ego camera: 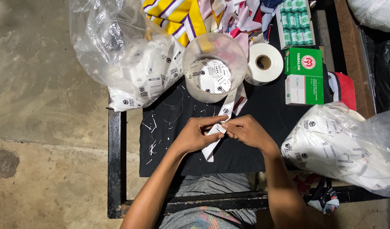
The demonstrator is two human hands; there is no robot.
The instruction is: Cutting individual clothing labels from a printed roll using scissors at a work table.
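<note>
At the counter's (263, 114) middle, the left hand (194, 136) and right hand (248, 132) pinch one white label strip (218, 127), while the clear tub (214, 68) near the far edge holds several labels and two bags (131, 59) hold many.

matt black cloth mat (263, 123), glossy crinkly clear plastic bags (114, 38), smooth white woven label strip (216, 131), rough dull concrete floor (42, 106), translucent plastic tub (195, 55)
</note>
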